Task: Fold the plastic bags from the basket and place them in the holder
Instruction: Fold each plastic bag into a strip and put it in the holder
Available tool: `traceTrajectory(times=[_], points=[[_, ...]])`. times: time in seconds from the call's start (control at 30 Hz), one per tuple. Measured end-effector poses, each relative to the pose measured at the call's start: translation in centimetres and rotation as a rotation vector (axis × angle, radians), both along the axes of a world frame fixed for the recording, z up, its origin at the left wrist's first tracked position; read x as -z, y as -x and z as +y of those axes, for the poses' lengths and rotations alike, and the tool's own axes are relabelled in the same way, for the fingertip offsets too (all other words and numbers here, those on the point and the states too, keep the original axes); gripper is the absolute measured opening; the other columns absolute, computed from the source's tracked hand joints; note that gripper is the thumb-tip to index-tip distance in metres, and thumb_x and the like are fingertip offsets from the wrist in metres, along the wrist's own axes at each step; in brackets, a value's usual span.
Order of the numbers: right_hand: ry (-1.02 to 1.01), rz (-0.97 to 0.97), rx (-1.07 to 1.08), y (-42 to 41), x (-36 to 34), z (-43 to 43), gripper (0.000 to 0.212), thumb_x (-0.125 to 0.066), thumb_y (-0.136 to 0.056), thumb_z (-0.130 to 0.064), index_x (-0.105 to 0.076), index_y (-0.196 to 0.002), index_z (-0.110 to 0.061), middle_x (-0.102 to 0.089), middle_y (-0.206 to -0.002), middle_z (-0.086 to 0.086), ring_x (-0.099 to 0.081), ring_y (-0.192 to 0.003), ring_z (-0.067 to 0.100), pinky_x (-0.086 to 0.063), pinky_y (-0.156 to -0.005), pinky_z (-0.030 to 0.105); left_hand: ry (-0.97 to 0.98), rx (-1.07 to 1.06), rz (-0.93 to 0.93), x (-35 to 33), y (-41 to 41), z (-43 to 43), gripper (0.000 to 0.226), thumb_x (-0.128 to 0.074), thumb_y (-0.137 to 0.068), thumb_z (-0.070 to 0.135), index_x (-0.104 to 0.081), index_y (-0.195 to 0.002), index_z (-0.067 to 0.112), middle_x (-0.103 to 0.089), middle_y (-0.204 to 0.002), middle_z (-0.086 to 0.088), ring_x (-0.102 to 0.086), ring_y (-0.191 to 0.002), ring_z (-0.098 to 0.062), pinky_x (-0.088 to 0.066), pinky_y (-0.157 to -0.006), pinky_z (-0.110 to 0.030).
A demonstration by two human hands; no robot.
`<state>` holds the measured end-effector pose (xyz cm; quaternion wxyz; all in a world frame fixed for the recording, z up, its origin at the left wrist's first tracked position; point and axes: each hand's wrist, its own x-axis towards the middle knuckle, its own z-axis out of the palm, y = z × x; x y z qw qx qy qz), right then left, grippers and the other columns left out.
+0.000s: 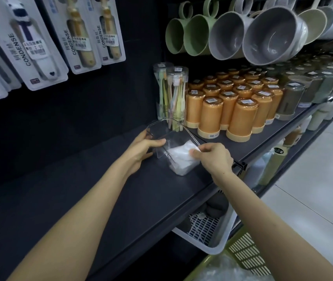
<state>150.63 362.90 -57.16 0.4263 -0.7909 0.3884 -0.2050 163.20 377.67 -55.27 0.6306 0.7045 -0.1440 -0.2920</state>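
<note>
1. Lowest in the head view, close under the right forearm, sits the green basket [247,258] with crumpled loose bags [221,268] in it, down below the shelf [121,199] and on the right hand's side.
2. Up on the shelf, the clear holder [158,126] stands ahead of both hands. Its long axis runs from the near edge back towards the shelf wall, leaning a little left.
3. Left hand [141,151] grips the holder's left wall, thumb over the rim — it steadies the holder.
4. Right hand [216,157] pinches the folded bag [182,157] between thumb and fingertips at the holder's near right corner; the white fold lies in the near end, partly above the rim.
5. Judgement: the fold needs pushing down and leftward from the right hand into that near end — the right hand is the nearer one, both to the fold and to the basket for the next bag.
6. Orange cups [240,118] stand just beyond on the right, apart from the holder.
</note>
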Motion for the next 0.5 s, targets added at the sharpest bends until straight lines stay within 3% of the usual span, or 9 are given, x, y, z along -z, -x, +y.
traceTrajectory(times=[0.1, 0.23, 0.3, 0.4, 0.5], points=[[0.165, 0.026, -0.044, 0.3, 0.1, 0.2, 0.008, -0.069, -0.08, -0.038, -0.069, -0.077, -0.03, -0.066, -0.102, 0.001, -0.053, -0.108, 0.028, -0.03, -0.083, 0.035, 0.08, -0.024, -0.015, 0.9, 0.3, 0.8, 0.058, -0.073, -0.081, 0.011, -0.046, -0.131, 0.026, -0.055, -0.126, 0.006, -0.054, -0.123, -0.017, -0.041, -0.107, -0.039], [0.492, -0.049, -0.04, 1.3, 1.1, 1.5, 0.013, -0.073, -0.08, -0.028, -0.076, -0.088, -0.019, -0.06, -0.107, 0.001, -0.051, -0.101, 0.029, -0.019, -0.081, 0.031, 0.203, -0.048, -0.087, 1.8, 2.0, 2.8, 0.059, -0.079, -0.072, 0.007, -0.053, -0.116, 0.036, -0.051, -0.133, 0.008, -0.05, -0.128, -0.018, -0.042, -0.107, -0.035], [0.667, -0.139, -0.016, 1.8, 1.7, 2.2, 0.01, -0.077, -0.074, -0.022, -0.076, -0.081, -0.016, -0.063, -0.096, 0.004, -0.054, -0.087, 0.032, -0.025, -0.079, 0.036, 0.234, -0.062, -0.18, 2.0, 3.2, 3.9, 0.069, -0.084, -0.064, 0.008, -0.053, -0.115, 0.042, -0.051, -0.134, 0.009, -0.05, -0.126, -0.013, -0.044, -0.103, -0.028], [0.805, -0.188, -0.011, 2.4, 2.3, 3.2, 0.009, -0.075, -0.069, -0.022, -0.074, -0.077, -0.018, -0.064, -0.092, 0.004, -0.057, -0.079, 0.03, -0.03, -0.078, 0.037, 0.279, -0.093, -0.273, 1.9, 5.0, 5.4, 0.074, -0.077, -0.07, 0.001, -0.049, -0.13, 0.034, -0.049, -0.138, 0.009, -0.053, -0.12, 0.002, -0.048, -0.093, -0.016], [0.898, -0.219, -0.001, 3.2, 2.6, 4.3, 0.013, -0.074, -0.069, -0.021, -0.072, -0.081, -0.02, -0.064, -0.097, 0.005, -0.058, -0.081, 0.029, -0.029, -0.08, 0.037, 0.261, -0.097, -0.347, 1.7, 6.6, 6.8, 0.082, -0.086, -0.065, 0.013, -0.047, -0.135, 0.031, -0.054, -0.133, 0.016, -0.053, -0.121, 0.002, -0.045, -0.105, -0.031]])
